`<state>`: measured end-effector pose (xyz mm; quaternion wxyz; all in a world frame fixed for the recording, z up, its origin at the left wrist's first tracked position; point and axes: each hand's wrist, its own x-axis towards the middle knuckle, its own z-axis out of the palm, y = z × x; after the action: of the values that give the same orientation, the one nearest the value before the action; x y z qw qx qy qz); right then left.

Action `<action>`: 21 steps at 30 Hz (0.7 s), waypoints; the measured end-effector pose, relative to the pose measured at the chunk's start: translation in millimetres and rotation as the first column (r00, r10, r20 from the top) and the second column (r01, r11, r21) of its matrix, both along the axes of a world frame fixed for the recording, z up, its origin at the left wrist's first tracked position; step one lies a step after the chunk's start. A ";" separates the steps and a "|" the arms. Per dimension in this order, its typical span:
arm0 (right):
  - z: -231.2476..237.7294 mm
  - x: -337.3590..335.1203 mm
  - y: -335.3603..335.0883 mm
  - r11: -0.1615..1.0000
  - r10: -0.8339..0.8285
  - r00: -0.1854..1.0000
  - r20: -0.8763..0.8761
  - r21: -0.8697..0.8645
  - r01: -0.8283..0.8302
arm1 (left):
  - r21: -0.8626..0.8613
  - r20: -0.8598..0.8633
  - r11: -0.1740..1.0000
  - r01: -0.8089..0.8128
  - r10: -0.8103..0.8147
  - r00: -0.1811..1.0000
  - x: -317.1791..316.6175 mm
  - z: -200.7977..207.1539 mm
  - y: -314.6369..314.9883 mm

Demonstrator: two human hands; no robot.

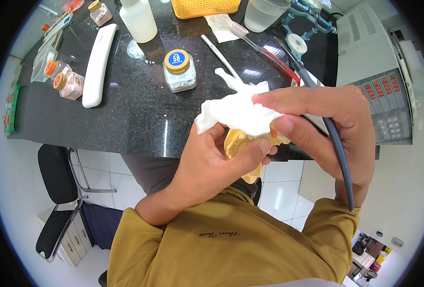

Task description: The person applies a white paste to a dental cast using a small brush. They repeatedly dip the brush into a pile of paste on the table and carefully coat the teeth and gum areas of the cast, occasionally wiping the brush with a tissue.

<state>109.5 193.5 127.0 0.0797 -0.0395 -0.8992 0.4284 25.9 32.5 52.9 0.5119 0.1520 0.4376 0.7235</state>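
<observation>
My left hand is closed round a yellow plaster dental model, held above my lap by the bench's front edge. A crumpled white tissue lies over the top of the model and hides much of it. My right hand pinches the tissue's right side between thumb and fingers. The same hand also carries a long brush with a dark grey handle, its tip toward the bench and its rear end near my forearm. A small orange-red patch shows on the model beside my right thumb.
Beyond my hands, the black bench bears a yellow-lidded powder jar, a metal stick, a toothbrush and a cup of liquid. A furnace-like machine stands right; a white bottle and a long white case lie left.
</observation>
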 end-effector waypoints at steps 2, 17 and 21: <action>-2.3 2.3 -0.6 1.000 0.004 0.999 -0.036 0.015 -0.003 | 0.020 -0.025 1.000 -0.003 0.004 1.000 0.2 -0.7 1.3; -2.3 6.2 -0.7 0.987 0.097 0.994 -0.049 0.135 -0.090 | 0.070 -0.026 0.997 -0.014 0.016 1.000 1.2 -3.6 2.5; -2.9 6.8 0.4 0.984 0.110 0.993 -0.037 0.146 -0.103 | 0.052 -0.023 0.999 -0.002 0.003 1.000 2.1 -5.9 3.0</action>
<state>116.3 193.8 124.1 0.0796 0.0243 -0.9266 0.3668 28.0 35.5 47.1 0.5016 0.1729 0.4247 0.7336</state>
